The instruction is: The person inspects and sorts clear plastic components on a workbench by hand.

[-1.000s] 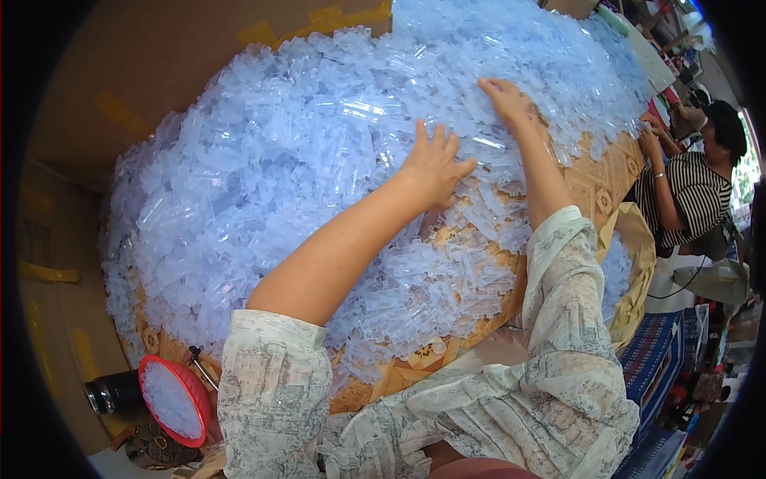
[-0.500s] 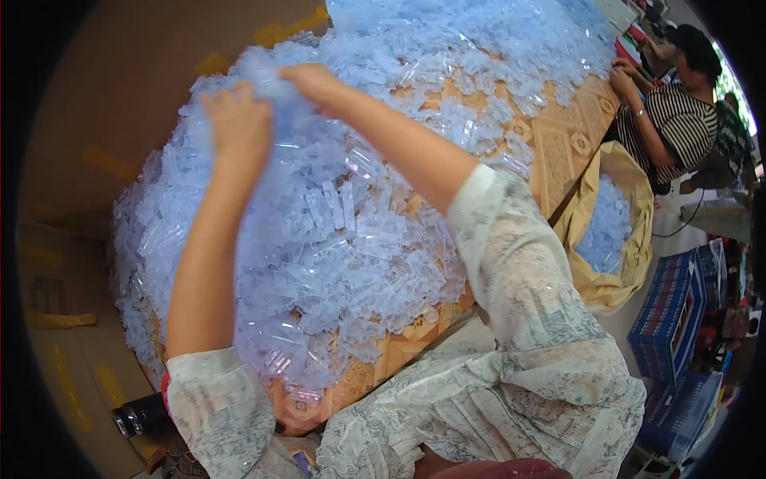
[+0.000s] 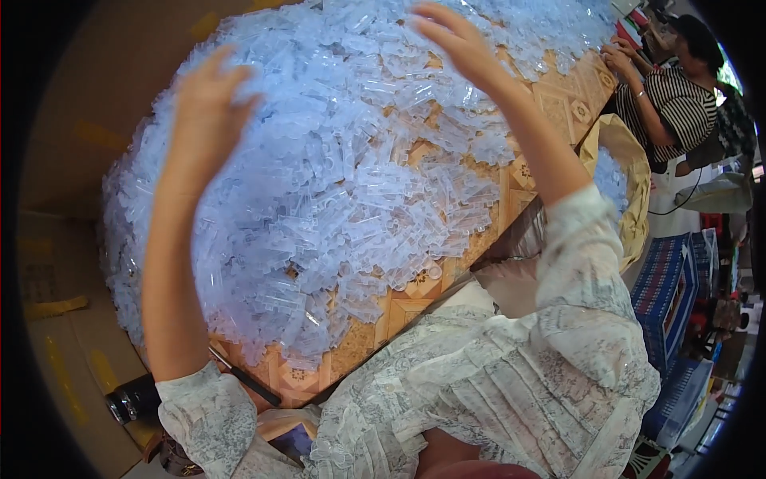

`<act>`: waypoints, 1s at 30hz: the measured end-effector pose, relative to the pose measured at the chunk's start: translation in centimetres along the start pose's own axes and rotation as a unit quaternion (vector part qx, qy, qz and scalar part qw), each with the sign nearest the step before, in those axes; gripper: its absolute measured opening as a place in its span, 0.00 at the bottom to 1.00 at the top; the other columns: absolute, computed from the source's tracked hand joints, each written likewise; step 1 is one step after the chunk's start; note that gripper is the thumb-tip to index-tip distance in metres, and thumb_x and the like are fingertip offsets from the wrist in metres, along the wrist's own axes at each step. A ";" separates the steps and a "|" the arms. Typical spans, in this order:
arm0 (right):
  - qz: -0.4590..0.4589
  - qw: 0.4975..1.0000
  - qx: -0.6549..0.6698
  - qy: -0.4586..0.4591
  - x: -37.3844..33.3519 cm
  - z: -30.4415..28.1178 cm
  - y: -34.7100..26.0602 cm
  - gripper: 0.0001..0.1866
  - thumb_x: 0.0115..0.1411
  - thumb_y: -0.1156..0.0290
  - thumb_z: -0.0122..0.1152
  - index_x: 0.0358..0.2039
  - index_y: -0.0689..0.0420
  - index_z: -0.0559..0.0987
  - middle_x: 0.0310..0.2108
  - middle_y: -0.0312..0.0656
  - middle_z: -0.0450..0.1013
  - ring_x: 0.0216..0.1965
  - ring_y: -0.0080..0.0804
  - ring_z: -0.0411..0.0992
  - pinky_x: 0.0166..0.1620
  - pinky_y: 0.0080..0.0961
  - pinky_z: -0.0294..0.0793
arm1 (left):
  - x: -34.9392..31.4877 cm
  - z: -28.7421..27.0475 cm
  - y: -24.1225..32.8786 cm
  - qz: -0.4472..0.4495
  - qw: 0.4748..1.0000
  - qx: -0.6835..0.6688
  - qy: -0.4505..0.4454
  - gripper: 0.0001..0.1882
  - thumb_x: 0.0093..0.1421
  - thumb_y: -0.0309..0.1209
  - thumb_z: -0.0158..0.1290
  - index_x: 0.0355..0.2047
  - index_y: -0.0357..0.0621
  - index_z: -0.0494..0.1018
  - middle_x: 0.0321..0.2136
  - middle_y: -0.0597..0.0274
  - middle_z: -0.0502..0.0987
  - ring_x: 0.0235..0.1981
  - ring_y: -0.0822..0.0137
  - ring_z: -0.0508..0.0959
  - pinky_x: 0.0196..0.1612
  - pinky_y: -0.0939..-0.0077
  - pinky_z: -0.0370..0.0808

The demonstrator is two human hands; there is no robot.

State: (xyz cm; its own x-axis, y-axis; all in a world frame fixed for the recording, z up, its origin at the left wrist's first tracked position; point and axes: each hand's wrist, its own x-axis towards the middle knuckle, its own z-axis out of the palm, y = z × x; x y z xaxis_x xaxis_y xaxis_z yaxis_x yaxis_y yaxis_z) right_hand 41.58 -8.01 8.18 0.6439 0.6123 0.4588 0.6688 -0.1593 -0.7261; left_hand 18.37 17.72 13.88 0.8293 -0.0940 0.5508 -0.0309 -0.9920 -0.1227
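Note:
A wide heap of small clear, bluish plastic pieces (image 3: pixel 375 211), flat and elongated, is spread over the table. My left hand (image 3: pixel 209 120), slightly blurred, hovers over the heap's left side with its fingers apart and nothing visible in it. Farther right, over the far part of the heap, my right hand (image 3: pixel 459 41) is stretched out with its fingers spread, also holding nothing that I can see. From this view I cannot tell whether the fingertips touch the pieces.
A tan sack (image 3: pixel 634 231) of similar pieces stands beyond the table's right edge. A person in a striped top (image 3: pixel 678 108) works at the far right. Brown cardboard (image 3: pixel 72 263) walls the left side. A thin dark tool (image 3: pixel 247 379) lies at the patterned table's (image 3: pixel 299 375) near edge.
My hands were close together over the far left of the heap. Now they are apart: the right has swung to the right, the left has come slightly nearer. The view has shifted a little.

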 end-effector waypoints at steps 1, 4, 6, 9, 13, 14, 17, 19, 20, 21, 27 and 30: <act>-0.012 0.995 -0.064 0.071 -1.9 -2.3 3.4 0.30 0.59 0.48 0.53 0.52 0.61 0.73 0.55 0.47 0.67 0.56 0.39 0.64 0.58 0.34 0.62 | 0.4 0.2 2.5 0.048 0.997 -0.052 -0.019 0.15 0.50 0.28 0.60 0.39 0.45 0.73 0.54 0.52 0.69 0.54 0.51 0.68 0.57 0.56 0.64; 0.116 0.978 -0.118 0.128 -9.2 -7.8 9.6 0.30 0.59 0.50 0.53 0.52 0.63 0.72 0.54 0.52 0.67 0.57 0.44 0.63 0.59 0.37 0.58 | 1.9 4.2 9.6 0.126 0.976 -0.136 -0.118 0.20 0.52 0.32 0.60 0.45 0.46 0.71 0.57 0.50 0.65 0.60 0.50 0.63 0.62 0.46 0.56; 0.103 0.964 -0.194 0.146 -11.9 -8.8 14.1 0.30 0.59 0.50 0.53 0.51 0.62 0.73 0.53 0.52 0.68 0.55 0.45 0.65 0.58 0.38 0.59 | 3.3 7.3 13.1 0.153 0.963 -0.148 -0.165 0.25 0.51 0.35 0.61 0.49 0.47 0.69 0.59 0.47 0.61 0.62 0.50 0.60 0.62 0.43 0.54; 0.144 0.959 -0.205 0.136 -10.8 -6.7 15.4 0.31 0.58 0.49 0.53 0.52 0.62 0.73 0.52 0.53 0.68 0.52 0.46 0.67 0.56 0.38 0.60 | 4.5 10.5 16.4 0.174 0.951 -0.132 -0.218 0.31 0.50 0.43 0.61 0.53 0.50 0.66 0.62 0.46 0.56 0.64 0.48 0.56 0.62 0.38 0.51; 0.179 0.977 -0.036 0.108 -7.0 -2.4 15.7 0.32 0.58 0.48 0.53 0.55 0.60 0.70 0.56 0.53 0.66 0.56 0.46 0.65 0.59 0.36 0.58 | 5.3 13.3 18.7 0.155 0.958 -0.120 -0.211 0.32 0.48 0.50 0.60 0.51 0.51 0.69 0.60 0.45 0.57 0.61 0.44 0.58 0.60 0.37 0.53; 0.182 0.975 0.046 0.119 -5.9 -0.6 14.8 0.32 0.58 0.48 0.53 0.55 0.59 0.70 0.57 0.52 0.65 0.57 0.46 0.64 0.60 0.35 0.58 | 5.2 13.7 18.5 0.127 0.955 -0.118 -0.242 0.32 0.47 0.50 0.60 0.50 0.50 0.70 0.60 0.44 0.57 0.60 0.44 0.60 0.59 0.37 0.54; 0.088 0.996 0.016 0.026 -2.4 1.3 14.5 0.34 0.57 0.51 0.55 0.58 0.61 0.66 0.57 0.54 0.63 0.61 0.44 0.59 0.61 0.33 0.56 | 6.3 13.4 17.3 0.144 0.956 -0.101 -0.236 0.26 0.45 0.47 0.61 0.43 0.50 0.73 0.53 0.47 0.63 0.53 0.50 0.67 0.52 0.46 0.63; 0.072 0.994 0.075 -0.046 0.6 3.6 12.3 0.31 0.59 0.57 0.55 0.60 0.59 0.64 0.60 0.43 0.60 0.64 0.35 0.54 0.63 0.30 0.52 | 5.8 13.4 15.5 0.166 0.960 -0.075 -0.211 0.17 0.46 0.40 0.59 0.37 0.51 0.74 0.46 0.55 0.68 0.48 0.56 0.70 0.44 0.56 0.67; 0.069 0.990 0.126 -0.010 1.8 6.0 10.4 0.26 0.57 0.57 0.56 0.50 0.62 0.71 0.51 0.48 0.68 0.55 0.38 0.63 0.56 0.32 0.60 | 5.4 13.5 13.9 0.164 0.971 -0.069 -0.159 0.15 0.47 0.38 0.58 0.35 0.51 0.74 0.44 0.56 0.69 0.46 0.57 0.71 0.43 0.57 0.67; 0.066 0.982 0.175 0.028 2.8 8.5 8.5 0.23 0.54 0.57 0.57 0.40 0.66 0.78 0.42 0.52 0.75 0.46 0.41 0.72 0.49 0.34 0.69 | 5.1 13.3 12.4 0.162 0.979 -0.065 -0.106 0.13 0.47 0.37 0.58 0.34 0.51 0.74 0.42 0.58 0.71 0.45 0.58 0.72 0.42 0.58 0.67; -0.058 0.996 0.069 -0.024 8.6 14.6 0.1 0.21 0.55 0.57 0.55 0.38 0.63 0.80 0.39 0.52 0.76 0.43 0.41 0.74 0.49 0.33 0.69 | 4.5 7.5 4.4 0.108 0.988 0.109 -0.032 0.06 0.46 0.30 0.54 0.26 0.45 0.73 0.28 0.57 0.74 0.34 0.57 0.75 0.37 0.56 0.68; 0.215 0.954 -0.178 -0.108 11.7 19.8 -13.7 0.24 0.59 0.55 0.51 0.43 0.64 0.78 0.46 0.52 0.74 0.47 0.39 0.71 0.50 0.33 0.67 | 1.4 1.6 -0.2 0.033 0.954 0.256 -0.152 0.04 0.46 0.31 0.54 0.22 0.46 0.74 0.28 0.59 0.74 0.36 0.59 0.74 0.40 0.60 0.67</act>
State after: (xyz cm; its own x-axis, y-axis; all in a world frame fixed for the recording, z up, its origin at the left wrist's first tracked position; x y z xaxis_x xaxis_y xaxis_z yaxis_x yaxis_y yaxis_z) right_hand 32.56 16.65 13.38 0.8212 0.5704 0.0136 0.4691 -0.6614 -0.5852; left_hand 20.46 17.88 13.35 0.9610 -0.0477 0.2723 0.1240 -0.8060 -0.5788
